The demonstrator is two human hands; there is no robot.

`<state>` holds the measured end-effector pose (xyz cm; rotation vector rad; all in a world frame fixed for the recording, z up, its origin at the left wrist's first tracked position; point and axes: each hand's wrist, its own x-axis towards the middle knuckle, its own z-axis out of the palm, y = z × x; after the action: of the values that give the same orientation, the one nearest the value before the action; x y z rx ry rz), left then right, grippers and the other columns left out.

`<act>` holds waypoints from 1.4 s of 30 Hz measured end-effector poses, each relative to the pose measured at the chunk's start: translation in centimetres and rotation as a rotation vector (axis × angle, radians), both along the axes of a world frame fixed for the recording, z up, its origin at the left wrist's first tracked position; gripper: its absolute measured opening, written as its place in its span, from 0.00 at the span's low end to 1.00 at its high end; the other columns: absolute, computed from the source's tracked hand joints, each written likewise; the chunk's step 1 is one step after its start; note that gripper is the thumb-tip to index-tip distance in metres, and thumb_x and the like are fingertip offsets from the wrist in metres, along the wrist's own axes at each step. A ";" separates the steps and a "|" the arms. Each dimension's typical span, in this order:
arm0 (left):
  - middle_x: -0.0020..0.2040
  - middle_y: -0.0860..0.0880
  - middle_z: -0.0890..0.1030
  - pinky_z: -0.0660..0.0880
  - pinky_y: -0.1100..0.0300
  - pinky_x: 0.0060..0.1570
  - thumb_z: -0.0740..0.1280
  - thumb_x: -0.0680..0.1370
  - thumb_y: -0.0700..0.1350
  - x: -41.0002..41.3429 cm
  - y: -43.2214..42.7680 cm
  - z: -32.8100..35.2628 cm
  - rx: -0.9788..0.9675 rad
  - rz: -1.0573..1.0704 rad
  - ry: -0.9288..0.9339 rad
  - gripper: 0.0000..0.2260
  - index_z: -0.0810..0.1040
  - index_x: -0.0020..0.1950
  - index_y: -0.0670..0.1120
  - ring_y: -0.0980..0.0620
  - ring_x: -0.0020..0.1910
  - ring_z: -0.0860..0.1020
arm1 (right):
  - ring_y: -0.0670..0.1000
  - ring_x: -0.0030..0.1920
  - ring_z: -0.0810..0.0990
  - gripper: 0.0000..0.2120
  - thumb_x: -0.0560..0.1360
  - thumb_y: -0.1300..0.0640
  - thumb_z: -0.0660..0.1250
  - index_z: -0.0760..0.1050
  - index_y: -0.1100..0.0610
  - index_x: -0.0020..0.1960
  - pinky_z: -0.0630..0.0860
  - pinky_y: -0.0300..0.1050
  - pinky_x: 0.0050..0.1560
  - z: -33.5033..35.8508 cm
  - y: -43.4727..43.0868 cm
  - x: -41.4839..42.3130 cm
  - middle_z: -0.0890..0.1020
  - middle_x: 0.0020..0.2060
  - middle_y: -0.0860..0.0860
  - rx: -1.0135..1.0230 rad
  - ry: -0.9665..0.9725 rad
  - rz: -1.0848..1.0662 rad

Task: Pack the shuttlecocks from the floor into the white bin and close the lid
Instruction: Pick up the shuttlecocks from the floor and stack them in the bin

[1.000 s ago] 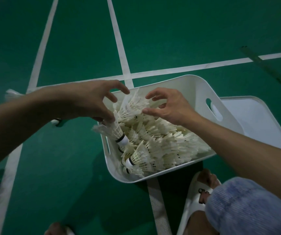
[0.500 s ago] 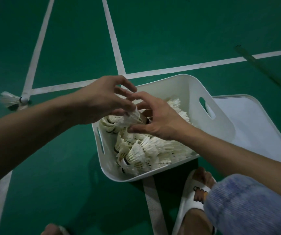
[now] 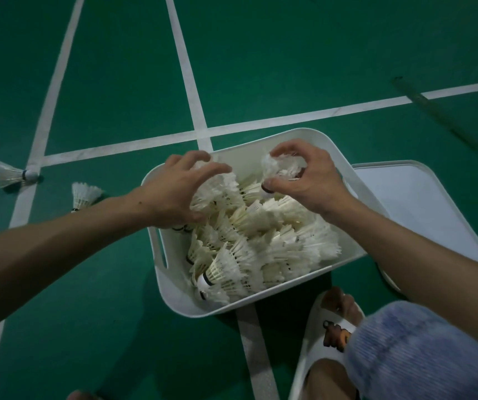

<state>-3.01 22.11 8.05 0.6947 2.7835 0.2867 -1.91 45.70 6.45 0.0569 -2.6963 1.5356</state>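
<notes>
Right hand [image 3: 304, 180] pinches a shuttlecock [image 3: 282, 168] over the far end of the bin [image 3: 260, 301]. Left hand [image 3: 180, 192] spread, fingers pressing the pile (bin nearly full). 2 shuttlecocks [image 3: 9, 174] lie on the floor [image 3: 260, 53], lid [image 3: 422, 203] off.

The green court floor [image 3: 260, 53] with white painted lines is carrying a white plastic bin [image 3: 174, 295]. A flat white lid [image 3: 422, 203] is lying just right of the bin, and two white feathered shuttlecocks [image 3: 9, 174] [image 3: 83, 194] are lying well left of it.
</notes>
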 end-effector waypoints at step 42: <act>0.77 0.51 0.59 0.62 0.51 0.68 0.67 0.76 0.53 -1.7 -1.4 -3.7 -0.110 -0.121 0.257 0.37 0.47 0.78 0.58 0.46 0.71 0.63 | 0.43 0.54 0.76 0.21 0.77 0.52 0.67 0.71 0.50 0.70 0.72 0.39 0.58 -2.7 -5.3 -1.6 0.79 0.61 0.50 0.200 -0.110 0.129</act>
<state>-4.75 20.72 4.35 0.9267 2.9521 0.0202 -3.55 40.36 3.76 0.1601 -2.9796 1.3287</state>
